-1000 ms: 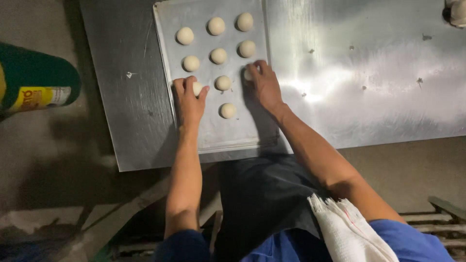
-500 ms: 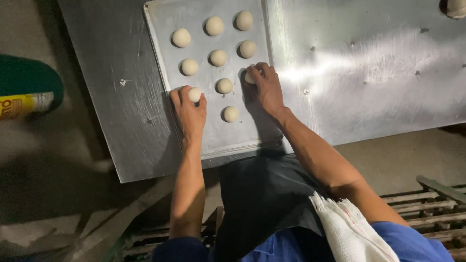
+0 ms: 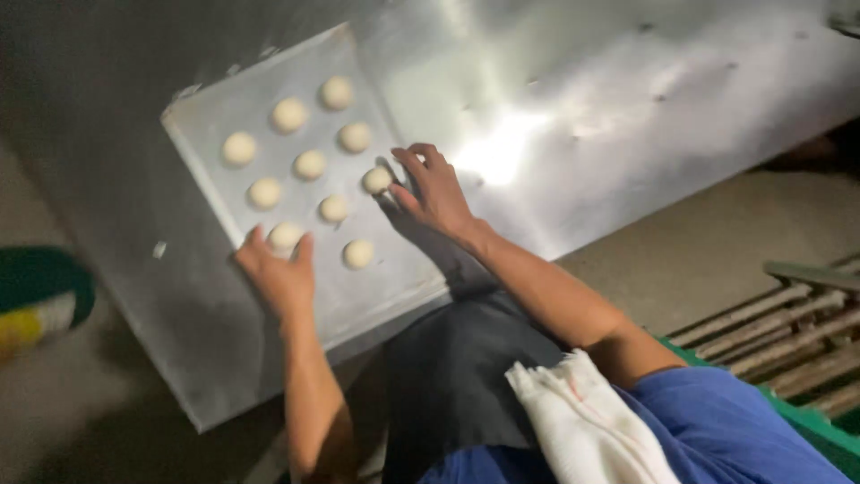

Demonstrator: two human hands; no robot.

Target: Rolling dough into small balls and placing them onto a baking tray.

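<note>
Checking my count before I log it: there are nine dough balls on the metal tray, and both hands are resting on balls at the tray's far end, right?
Not quite. In the head view, the left hand and right hand touch dough balls at the near end of the tray, closest to the person. The count of nine is right.
</note>
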